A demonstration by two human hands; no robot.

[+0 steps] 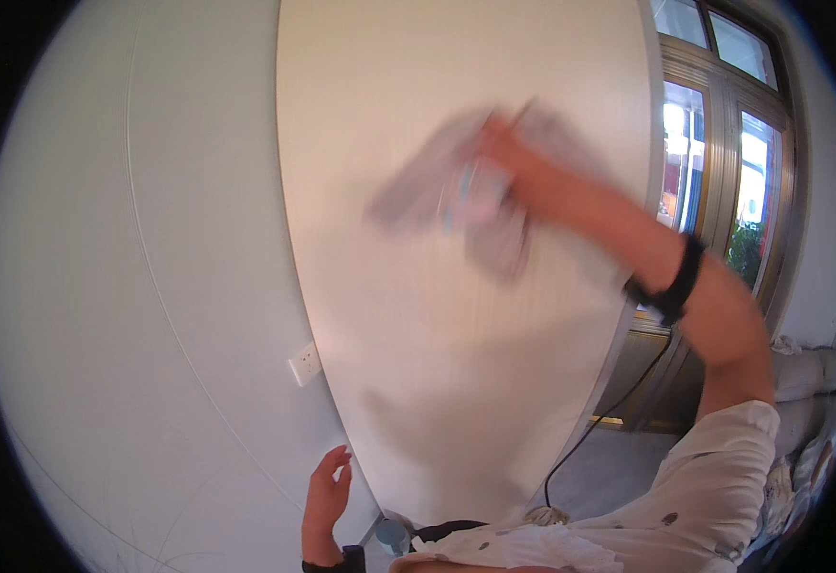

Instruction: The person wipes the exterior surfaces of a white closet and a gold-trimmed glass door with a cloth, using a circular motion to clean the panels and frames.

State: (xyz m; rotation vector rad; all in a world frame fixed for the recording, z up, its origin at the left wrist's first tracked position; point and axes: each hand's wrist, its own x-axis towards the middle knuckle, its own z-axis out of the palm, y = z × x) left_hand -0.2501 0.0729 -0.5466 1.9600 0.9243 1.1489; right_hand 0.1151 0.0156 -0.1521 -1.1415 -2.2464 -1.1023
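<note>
A tall, pale wood-look panel (pixel 404 301) stands before me, the flat side of a cabinet or similar furniture. My right hand (pixel 500 147), blurred by motion, is raised against its upper part and holds a greyish-pink cloth (pixel 425 175). The cloth spreads to both sides of the hand and hangs below it; its blur hides the fingertips. A black band is on my right forearm. Low at the left edge of the panel, my left hand (pixel 328 494) is held up with its fingers slightly curled and apart, holding nothing. Another black band is at that wrist.
A white wall with a power socket (pixel 306 364) adjoins the panel's left edge. Metal-framed glass doors (pixel 719 143) are at the right. A black cable (pixel 604 415) hangs at the lower right. A bluish round object (pixel 393 536) is at the bottom, with cushioned seating (pixel 812 372) far right.
</note>
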